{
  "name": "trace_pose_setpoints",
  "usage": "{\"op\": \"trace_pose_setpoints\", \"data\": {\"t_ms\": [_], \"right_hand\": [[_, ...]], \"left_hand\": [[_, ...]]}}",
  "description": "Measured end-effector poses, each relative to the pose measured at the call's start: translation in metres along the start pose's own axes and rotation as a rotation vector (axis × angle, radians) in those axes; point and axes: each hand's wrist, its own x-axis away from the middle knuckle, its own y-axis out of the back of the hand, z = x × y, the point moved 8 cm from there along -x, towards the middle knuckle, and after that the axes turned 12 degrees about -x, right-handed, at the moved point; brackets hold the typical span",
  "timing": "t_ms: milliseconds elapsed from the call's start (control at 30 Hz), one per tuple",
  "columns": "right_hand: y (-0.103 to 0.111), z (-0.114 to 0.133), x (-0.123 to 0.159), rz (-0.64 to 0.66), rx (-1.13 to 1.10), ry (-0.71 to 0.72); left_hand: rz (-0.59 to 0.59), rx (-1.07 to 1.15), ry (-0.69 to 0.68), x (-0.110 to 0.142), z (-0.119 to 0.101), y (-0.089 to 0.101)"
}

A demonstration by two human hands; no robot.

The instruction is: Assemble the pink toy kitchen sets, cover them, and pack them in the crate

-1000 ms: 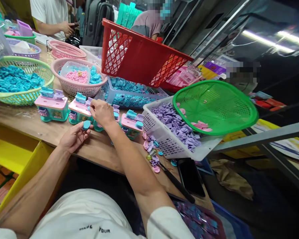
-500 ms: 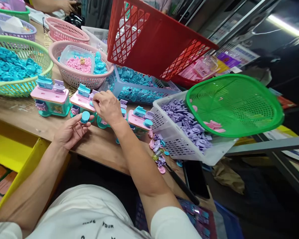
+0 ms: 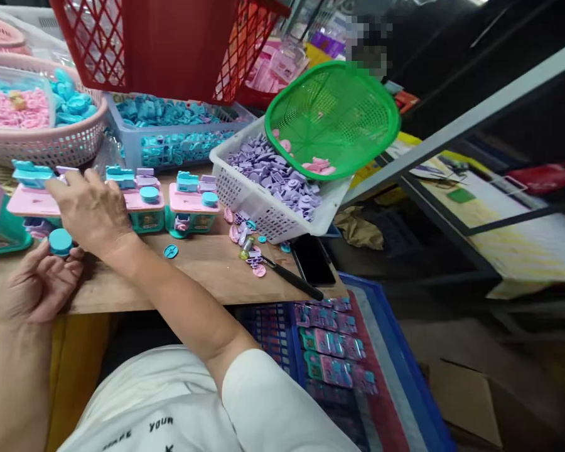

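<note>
At the wooden table [image 3: 207, 276], a blue disc [image 3: 61, 241] is pinched in the left hand [image 3: 44, 279], just to the near side of a pink-topped toy [image 3: 32, 202], whose right end is covered by the right hand [image 3: 93, 213], whose grip cannot be told.

My view has swung right: the light-green basket has left it, more toy stall [image 3: 139, 204] shows beside the right hand [image 3: 91, 213], and 1 loose blue disc [image 3: 171, 251] is unhidden.

Toys [image 3: 192, 201] on table [image 3: 207, 276]; crate [image 3: 248, 202] to their right; phone [image 3: 312, 260] before it.
</note>
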Motion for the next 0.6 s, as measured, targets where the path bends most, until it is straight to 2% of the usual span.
{"op": "trace_pose_setpoints", "data": {"t_ms": [167, 300, 467, 600], "right_hand": [[0.0, -0.011, -0.001, 0.093, -0.014, 0.086], [-0.002, -0.004, -0.012, 0.171, -0.011, 0.194], [0.007, 0.007, -0.013, 0.214, -0.007, 0.174], [0.001, 0.002, -0.02, 0.22, 0.005, 0.181]], "left_hand": [[-0.062, 0.027, 0.058, 0.006, 0.011, 0.002], [-0.076, 0.005, 0.089, 0.006, 0.011, 0.006], [-0.118, -0.061, 0.078, 0.01, 0.003, 0.006], [-0.038, -0.183, 0.025, -0.002, -0.002, 0.0]]}}
